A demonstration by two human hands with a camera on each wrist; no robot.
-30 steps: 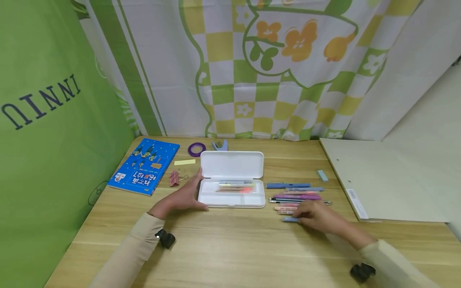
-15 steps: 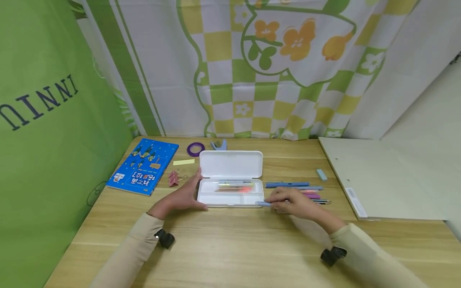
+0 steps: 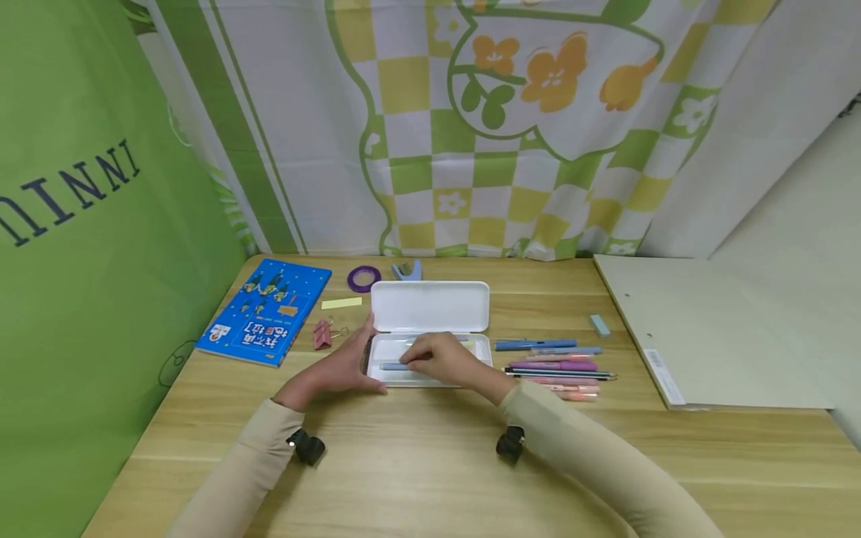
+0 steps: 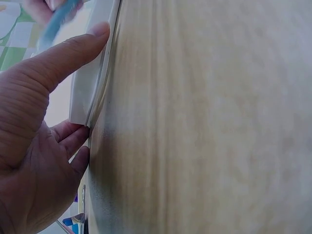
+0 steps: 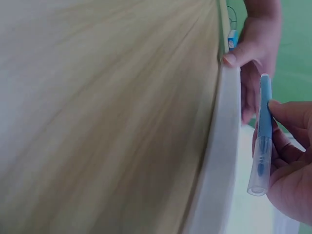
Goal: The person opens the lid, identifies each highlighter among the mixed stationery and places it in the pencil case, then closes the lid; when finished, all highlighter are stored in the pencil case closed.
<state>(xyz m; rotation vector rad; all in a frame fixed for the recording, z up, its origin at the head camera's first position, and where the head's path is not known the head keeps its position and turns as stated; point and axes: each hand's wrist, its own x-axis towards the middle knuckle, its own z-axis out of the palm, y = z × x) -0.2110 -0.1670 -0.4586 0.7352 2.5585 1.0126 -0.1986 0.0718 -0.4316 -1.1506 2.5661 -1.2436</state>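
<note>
On the near tabletop [image 3: 430, 456], the left hand [image 3: 339, 368] lies with straight fingers against the white pencil case [image 3: 430, 332], steadying its left end. The right hand [image 3: 444, 359] pinches a blue pen [image 3: 393, 366] over the open tray; more pens [image 3: 554, 366] lie right.

Smooth white plastic pencil case [image 3: 430, 306] — matt wood-grain table [image 3: 430, 463]; blue pen [image 5: 262, 136] with clear glossy plastic cap.

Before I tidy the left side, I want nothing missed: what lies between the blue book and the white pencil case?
In the head view, between the blue book and the white pencil case lie a yellow sticky note and a pink binder clip.
</note>
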